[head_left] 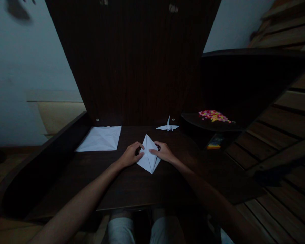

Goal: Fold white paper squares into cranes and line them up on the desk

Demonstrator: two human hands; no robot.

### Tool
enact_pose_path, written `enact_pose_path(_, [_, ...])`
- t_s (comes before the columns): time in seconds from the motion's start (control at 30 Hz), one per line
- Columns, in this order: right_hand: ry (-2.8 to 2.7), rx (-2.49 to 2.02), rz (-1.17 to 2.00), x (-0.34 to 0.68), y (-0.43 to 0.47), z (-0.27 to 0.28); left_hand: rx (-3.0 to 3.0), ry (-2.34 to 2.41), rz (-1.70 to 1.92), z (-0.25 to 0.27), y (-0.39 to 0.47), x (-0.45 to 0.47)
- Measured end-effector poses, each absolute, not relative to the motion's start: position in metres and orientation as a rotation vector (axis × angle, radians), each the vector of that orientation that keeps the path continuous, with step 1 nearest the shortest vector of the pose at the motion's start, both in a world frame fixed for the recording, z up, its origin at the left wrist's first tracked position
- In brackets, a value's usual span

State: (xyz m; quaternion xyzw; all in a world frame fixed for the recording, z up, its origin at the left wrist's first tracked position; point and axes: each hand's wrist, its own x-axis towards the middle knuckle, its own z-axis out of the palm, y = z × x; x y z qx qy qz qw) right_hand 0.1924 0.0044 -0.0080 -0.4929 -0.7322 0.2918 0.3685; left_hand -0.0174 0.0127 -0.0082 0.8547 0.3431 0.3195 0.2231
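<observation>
A white, partly folded kite-shaped paper [148,156] lies on the dark wooden desk [132,186] in front of me. My left hand [130,155] presses on its left edge with the fingertips. From the other side my right hand [163,151] presses its right edge, thumb on the paper near the centre crease. A finished white paper crane [168,127] stands farther back, just beyond the hands. A flat creased white sheet [100,138] lies to the left of my left hand.
A dark wooden back panel [132,67] rises behind the desk. A side shelf [210,123] on the right carries a pile of small pink and yellow bits [214,115], with a colourful item [213,141] below it. Wooden planks [282,118] lean at the right.
</observation>
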Motion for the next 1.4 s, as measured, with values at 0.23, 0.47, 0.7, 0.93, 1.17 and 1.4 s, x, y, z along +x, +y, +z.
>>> enact_pose_path(0.23, [-1.752, -1.256, 0.805, 0.193, 0.011, -0.015, 2.484, 0.99, 0.799, -0.013, 0.015, -0.02])
enact_pose_path(0.47, [-1.71, -1.223, 0.849, 0.194, 0.009, -0.01, 2.673, 1.061, 0.769, -0.015, 0.016, -0.023])
enact_pose_path(0.7, [-1.758, -1.184, 0.749, 0.194, 0.013, -0.015, 2.709, 0.91, 0.682, -0.012, 0.014, -0.021])
enact_pose_path(0.93, [-1.835, -1.198, 0.626, 0.193, 0.013, -0.019, 2.694, 0.863, 0.63, -0.01, 0.01, -0.019])
enact_pose_path(1.17, [-2.003, -1.193, 0.434, 0.195, 0.011, -0.022, 2.658, 0.881, 0.61, -0.004, 0.008, -0.017])
enact_pose_path(1.4, [-2.093, -1.186, 0.332, 0.196, 0.011, -0.026, 2.642, 0.946, 0.596, -0.006, 0.006, -0.019])
